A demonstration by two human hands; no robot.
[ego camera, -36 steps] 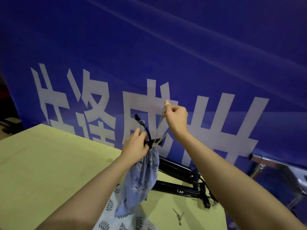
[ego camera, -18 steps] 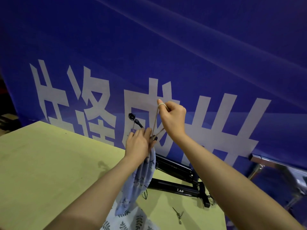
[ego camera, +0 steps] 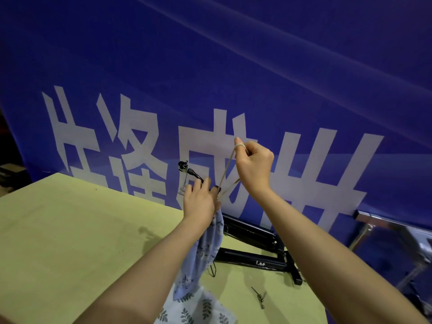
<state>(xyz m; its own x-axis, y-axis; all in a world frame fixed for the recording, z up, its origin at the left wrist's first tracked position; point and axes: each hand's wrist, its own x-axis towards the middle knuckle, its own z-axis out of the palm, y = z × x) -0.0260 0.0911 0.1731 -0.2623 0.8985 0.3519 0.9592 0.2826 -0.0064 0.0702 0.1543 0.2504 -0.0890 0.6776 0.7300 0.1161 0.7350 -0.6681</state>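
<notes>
Tan rubber band [ego camera: 228,168] ran taut from the hooked forefinger of the right hand [ego camera: 253,164] down to the bunched neck of the cloth [ego camera: 208,249], probably stretched to open a loop for another wrap. The right hand's fingers were curled round the band. The left hand [ego camera: 198,202] gripped the gathered cloth above the yellow table [ego camera: 70,230], keeping the bunch tight. Pale blue with a small dark print, the cloth hung limp from that fist to the tabletop, and a black clip [ego camera: 187,168] stuck out above the fingers.
</notes>
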